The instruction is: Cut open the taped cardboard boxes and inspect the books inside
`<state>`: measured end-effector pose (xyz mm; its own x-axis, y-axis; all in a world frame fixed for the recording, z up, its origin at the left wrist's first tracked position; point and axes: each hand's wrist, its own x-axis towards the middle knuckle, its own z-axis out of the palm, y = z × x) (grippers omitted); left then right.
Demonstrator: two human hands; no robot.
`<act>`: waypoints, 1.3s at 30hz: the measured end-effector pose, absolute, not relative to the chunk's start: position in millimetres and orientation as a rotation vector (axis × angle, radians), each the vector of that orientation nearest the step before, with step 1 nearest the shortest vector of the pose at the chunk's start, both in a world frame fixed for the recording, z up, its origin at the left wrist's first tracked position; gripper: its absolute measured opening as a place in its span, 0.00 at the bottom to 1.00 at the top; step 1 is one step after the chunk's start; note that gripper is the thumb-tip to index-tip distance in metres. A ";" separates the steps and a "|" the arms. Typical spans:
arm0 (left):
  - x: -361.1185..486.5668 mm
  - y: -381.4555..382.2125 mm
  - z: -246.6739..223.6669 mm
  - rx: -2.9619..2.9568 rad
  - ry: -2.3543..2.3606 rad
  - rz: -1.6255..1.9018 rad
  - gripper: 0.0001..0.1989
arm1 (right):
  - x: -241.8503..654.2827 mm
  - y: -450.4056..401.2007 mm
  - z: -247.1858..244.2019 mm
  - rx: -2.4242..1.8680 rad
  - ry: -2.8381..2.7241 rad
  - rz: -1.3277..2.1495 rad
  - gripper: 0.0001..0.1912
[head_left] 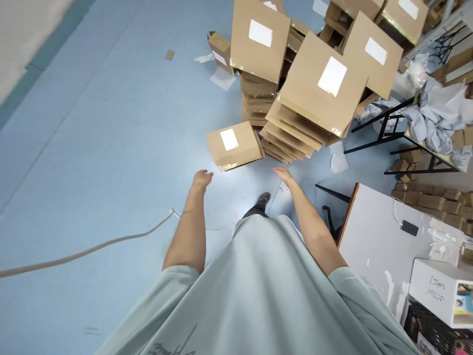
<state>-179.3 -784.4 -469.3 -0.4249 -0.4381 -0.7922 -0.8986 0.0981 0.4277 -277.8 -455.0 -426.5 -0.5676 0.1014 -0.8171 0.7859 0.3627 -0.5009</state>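
A small cardboard box [238, 150] with a white label is ahead of me, tilted, in front of the stacks; whether it rests on the floor I cannot tell. My left hand [203, 179] is just short of its near left corner, empty, with the fingers apart. On the other side, my right hand [283, 174] reaches out with its fingers stretched, also empty, near the lower right of the box. Neither hand appears to touch the cardboard. Behind the box stands a leaning stack of large flattened cartons [314, 88] with white labels.
More cartons [258, 39] are piled farther back. A hose or cable [111, 241] crosses the blue floor [92, 138] on the left. To my right is a white table [373, 236] with a charger [409, 227]. Beyond it, crumpled packaging [436, 118] covers a black-legged table.
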 end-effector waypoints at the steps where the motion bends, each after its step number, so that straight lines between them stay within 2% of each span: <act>1: -179.1 -771.1 -467.1 -1.260 1.893 1.264 0.23 | -261.0 -439.9 -422.3 0.796 1.916 -1.226 0.21; 3: -178.9 -736.9 -461.0 -1.134 1.854 1.229 0.23 | -220.2 -407.4 -410.5 0.860 1.911 -1.233 0.20; 6: -181.0 -667.0 -448.3 -0.840 1.845 1.224 0.23 | -148.5 -355.2 -386.0 0.989 1.908 -1.330 0.11; 8: -182.3 -609.8 -437.8 -0.594 1.855 1.215 0.22 | -98.6 -318.9 -368.3 1.105 1.906 -1.445 0.10; 12: -172.8 -483.2 -410.1 -0.032 1.854 1.134 0.19 | 1.2 -249.8 -335.9 1.459 1.917 -1.738 0.15; 15: -150.0 -386.5 -381.8 0.389 1.814 1.077 0.09 | 77.6 -208.0 -313.9 1.787 1.918 -1.997 0.20; 17: -126.9 -320.1 -360.1 0.631 1.762 1.051 0.12 | 130.0 -185.6 -300.5 2.002 1.908 -2.164 0.23; 19: -94.7 -251.4 -338.0 0.833 1.687 1.030 0.15 | 183.2 -166.6 -289.6 2.210 1.873 -2.303 0.24; 26: 98.5 -47.7 -285.5 1.225 1.330 0.908 0.11 | 370.2 -123.4 -273.6 2.877 1.593 -2.532 0.23; 32: 255.4 33.9 -272.2 1.249 1.182 0.807 0.16 | 494.6 -91.7 -268.2 3.327 1.354 -2.439 0.23; 39: 329.2 115.7 -248.6 1.132 1.220 0.845 0.27 | 562.5 0.4 -262.7 3.412 1.232 -2.355 0.23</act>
<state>329.2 115.7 -248.6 0.1837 0.9449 -0.2711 0.0788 0.2607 0.9622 562.5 0.4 -262.7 0.4799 0.8138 -0.3279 -0.1947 -0.2657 -0.9442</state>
